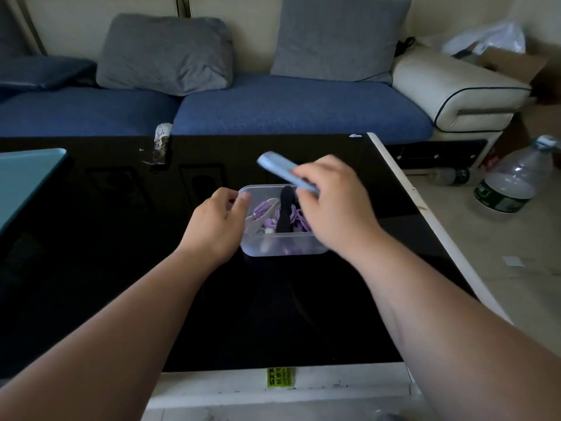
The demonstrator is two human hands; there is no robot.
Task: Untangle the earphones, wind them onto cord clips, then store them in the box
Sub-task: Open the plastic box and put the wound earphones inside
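A small clear plastic box [282, 246] stands on the black glossy table [121, 268]. Inside it lie purple earphone cords [262, 209], a black cord clip [286, 212] and a whitish clip [253, 223]. My left hand [212, 226] grips the box's left rim with thumb and fingers. Above the box's far right corner, my right hand [331, 205] holds a light blue flat lid [282, 171], tilted with its far end up to the left. The lid is blurred.
A teal tray [24, 180] lies at the table's left edge. A crumpled wrapper [161, 144] sits at the far edge. Beyond are a blue sofa with grey cushions [164, 54]. A large water bottle [513, 180] stands on the floor at right.
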